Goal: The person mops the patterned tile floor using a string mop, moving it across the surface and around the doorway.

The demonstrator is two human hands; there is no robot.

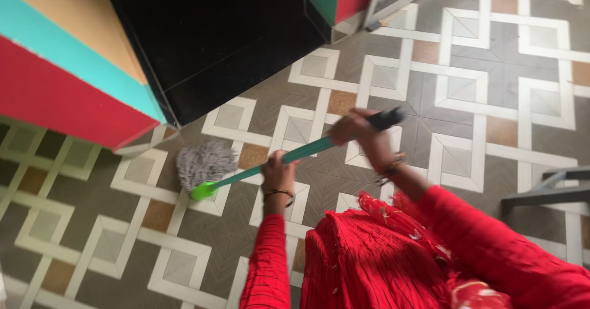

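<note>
Head view, left hand: the left hand (278, 175) is wrapping tightly around the middle of the mop handle (289, 156), low down, probably to steer the head.
Head view, right hand: the right hand (355, 126) is clenching the handle just below its black end grip (386, 118), likely supplying the push from above.
Mop position: the handle is slanting down to the left, and the grey string mop head (205, 163) with its green socket (202, 191) is resting on the patterned tile floor (491, 100).
Surroundings: the mop head is lying near the corner of a red and turquoise wall (67, 94), beside a dark doorway (215, 32).
Containers: no bucket or other container is showing in this view.
Clothing: red sleeves are covering both arms, with bangles at the wrists.
</note>
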